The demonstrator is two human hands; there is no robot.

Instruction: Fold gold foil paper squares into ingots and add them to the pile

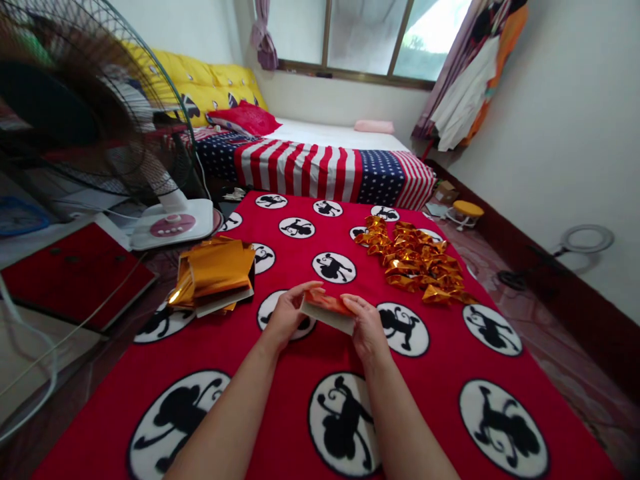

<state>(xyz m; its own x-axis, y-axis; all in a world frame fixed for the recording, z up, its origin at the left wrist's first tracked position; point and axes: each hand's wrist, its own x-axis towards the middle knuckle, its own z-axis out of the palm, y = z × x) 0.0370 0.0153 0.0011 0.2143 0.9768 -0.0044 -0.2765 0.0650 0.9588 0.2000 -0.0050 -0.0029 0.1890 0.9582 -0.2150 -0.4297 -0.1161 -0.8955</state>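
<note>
Between my two hands is a sheet of foil paper (327,316), with a pale underside towards me and a shiny orange-gold face on the far side. My left hand (290,313) pinches its left end and my right hand (367,327) grips its right end. The sheet looks bent or folded along its length. To the left lies a stack of flat gold foil sheets (220,270), some edges showing white backing. On the right sits a heap of folded gold foil pieces (417,260), shaped like small ingots.
Everything lies on a red cloth (280,413) printed with black monkeys in white circles. A standing fan (173,223) is at the left beside a red-topped cabinet (80,270). Beyond are a bed (310,170), a yellow stool (467,209) and a ring-shaped stand (587,239).
</note>
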